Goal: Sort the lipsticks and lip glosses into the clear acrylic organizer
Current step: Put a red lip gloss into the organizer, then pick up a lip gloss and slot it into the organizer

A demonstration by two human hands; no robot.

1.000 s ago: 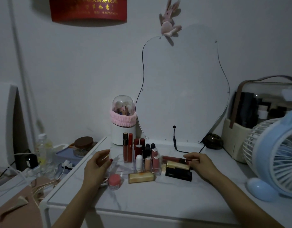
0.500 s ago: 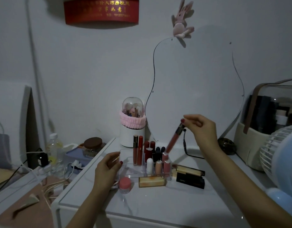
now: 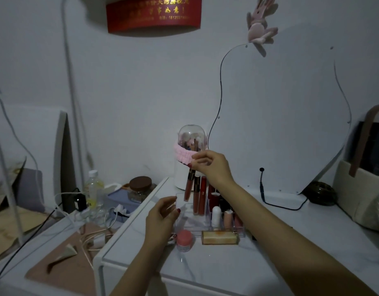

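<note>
Pink-lidded jar [image 3: 184, 240] (front edge), brown-lidded jar [image 3: 140, 189], 1 water bottle [image 3: 94, 186].

We could not see the cap of the lip gloss [image 3: 188, 189], covered by the right hand [image 3: 212, 165]. The right forearm hid the organizer's [image 3: 185, 218] far side and the tubes behind it. The storage case [image 3: 363, 167] was cut off at the right edge, and the banner's [image 3: 154, 12] small print was unreadable.
</note>
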